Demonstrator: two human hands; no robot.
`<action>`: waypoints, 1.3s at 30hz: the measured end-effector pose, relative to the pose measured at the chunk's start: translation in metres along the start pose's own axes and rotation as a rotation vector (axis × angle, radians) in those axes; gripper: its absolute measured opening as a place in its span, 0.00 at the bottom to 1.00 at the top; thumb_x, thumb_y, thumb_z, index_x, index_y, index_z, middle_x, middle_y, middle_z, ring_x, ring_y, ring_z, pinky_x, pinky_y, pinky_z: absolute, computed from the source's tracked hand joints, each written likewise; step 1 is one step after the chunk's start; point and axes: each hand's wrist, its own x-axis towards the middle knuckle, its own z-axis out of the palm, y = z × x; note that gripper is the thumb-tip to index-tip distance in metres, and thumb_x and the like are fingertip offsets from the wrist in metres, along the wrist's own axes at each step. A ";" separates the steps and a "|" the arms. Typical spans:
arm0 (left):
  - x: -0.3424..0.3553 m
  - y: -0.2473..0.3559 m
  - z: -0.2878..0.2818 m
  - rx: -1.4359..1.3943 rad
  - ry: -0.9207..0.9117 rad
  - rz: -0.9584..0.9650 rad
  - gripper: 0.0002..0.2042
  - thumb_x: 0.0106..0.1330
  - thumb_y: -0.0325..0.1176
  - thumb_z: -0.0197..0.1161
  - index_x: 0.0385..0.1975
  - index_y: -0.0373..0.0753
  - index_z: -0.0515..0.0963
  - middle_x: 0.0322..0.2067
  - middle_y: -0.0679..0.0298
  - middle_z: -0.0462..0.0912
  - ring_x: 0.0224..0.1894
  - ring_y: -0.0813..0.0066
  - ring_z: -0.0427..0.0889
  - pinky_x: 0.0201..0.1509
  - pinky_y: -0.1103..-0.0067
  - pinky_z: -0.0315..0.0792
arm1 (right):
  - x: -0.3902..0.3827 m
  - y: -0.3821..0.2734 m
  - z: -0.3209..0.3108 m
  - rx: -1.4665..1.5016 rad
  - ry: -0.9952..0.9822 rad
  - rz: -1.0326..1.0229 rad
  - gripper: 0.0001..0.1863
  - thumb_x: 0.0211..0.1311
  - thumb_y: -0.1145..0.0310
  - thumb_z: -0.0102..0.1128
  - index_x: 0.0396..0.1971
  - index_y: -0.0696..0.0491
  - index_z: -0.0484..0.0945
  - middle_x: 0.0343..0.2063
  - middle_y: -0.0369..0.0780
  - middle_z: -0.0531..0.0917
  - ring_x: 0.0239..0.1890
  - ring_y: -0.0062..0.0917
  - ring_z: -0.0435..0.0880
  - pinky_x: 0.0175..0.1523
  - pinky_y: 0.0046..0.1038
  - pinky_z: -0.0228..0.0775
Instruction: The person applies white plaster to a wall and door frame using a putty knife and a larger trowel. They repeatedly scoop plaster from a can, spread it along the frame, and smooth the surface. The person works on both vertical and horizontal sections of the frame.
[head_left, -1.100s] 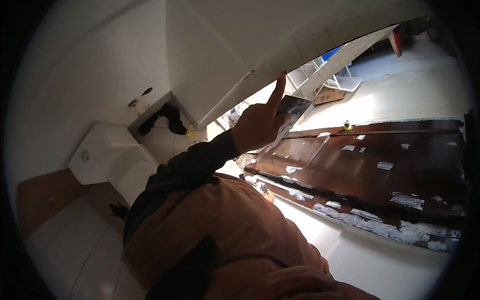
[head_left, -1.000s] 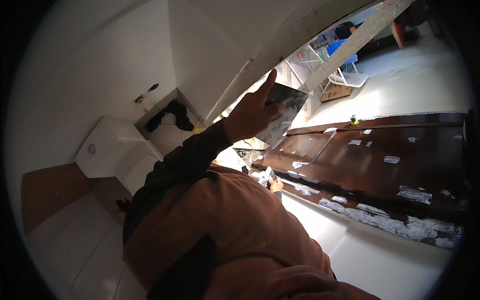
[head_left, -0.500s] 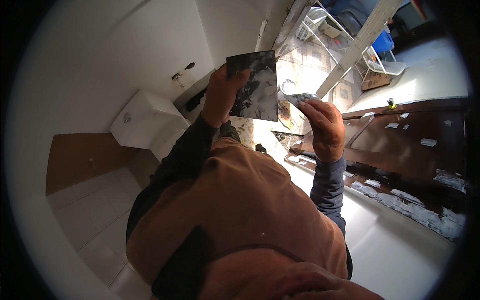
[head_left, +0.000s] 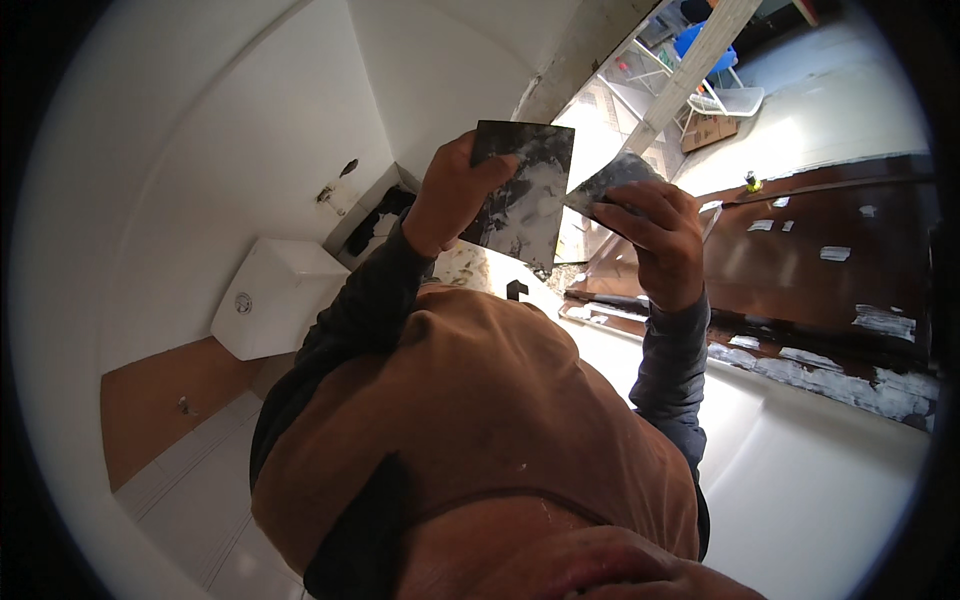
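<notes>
My left hand [head_left: 449,195] grips a thin, dark rectangular board [head_left: 527,215] smeared with whitish paste, its thumb lying on the face. Just right of it, my right hand [head_left: 657,238] is closed on a dark-bladed scraper [head_left: 618,174], fingers across it. The blade's corner is close to the board's right edge; whether they touch I cannot tell. To the right lies a brown door or panel [head_left: 785,280] with several white filler patches.
A white basin [head_left: 275,295] is at the left below white walls [head_left: 230,140], one with a dark hole. At upper right are a pale wooden plank [head_left: 700,60], white-framed chairs [head_left: 735,100], a blue object [head_left: 705,48] and cardboard [head_left: 708,132]. A small yellow-green item [head_left: 752,183] sits by the panel.
My left hand, earlier with index finger raised at the wall's edge, now grips the board upright. My right hand has risen from low behind my body to beside the board, bringing the scraper up.
</notes>
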 end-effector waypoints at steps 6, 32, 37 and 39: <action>0.025 0.008 -0.033 -0.098 -0.082 -0.088 0.09 0.67 0.30 0.61 0.42 0.32 0.79 0.31 0.70 0.80 0.32 0.85 0.74 0.38 0.82 0.71 | 0.027 -0.022 0.022 -0.158 -0.210 -0.016 0.16 0.48 0.72 0.61 0.37 0.41 0.89 0.41 0.30 0.85 0.48 0.29 0.80 0.55 0.35 0.64; 0.099 0.007 -0.139 -0.418 0.052 -0.273 0.12 0.68 0.28 0.61 0.49 0.35 0.76 0.40 0.65 0.84 0.36 0.76 0.84 0.41 0.78 0.81 | 0.044 -0.025 0.106 -1.046 0.251 0.512 0.24 0.52 0.73 0.64 0.51 0.40 0.86 0.50 0.33 0.80 0.47 0.27 0.75 0.53 0.34 0.59; 0.105 0.007 -0.146 -0.443 -0.036 -0.288 0.12 0.67 0.29 0.62 0.49 0.36 0.76 0.40 0.64 0.84 0.38 0.75 0.85 0.40 0.77 0.82 | 0.076 -0.023 0.123 -1.168 0.348 0.541 0.28 0.52 0.73 0.62 0.55 0.38 0.81 0.50 0.33 0.77 0.44 0.28 0.75 0.49 0.36 0.62; 0.108 0.009 -0.149 -0.450 -0.044 -0.302 0.12 0.67 0.29 0.62 0.49 0.35 0.76 0.40 0.64 0.84 0.38 0.74 0.85 0.40 0.76 0.82 | 0.087 -0.025 0.137 -1.172 0.288 0.581 0.28 0.53 0.71 0.61 0.57 0.37 0.80 0.51 0.33 0.76 0.44 0.28 0.75 0.48 0.37 0.62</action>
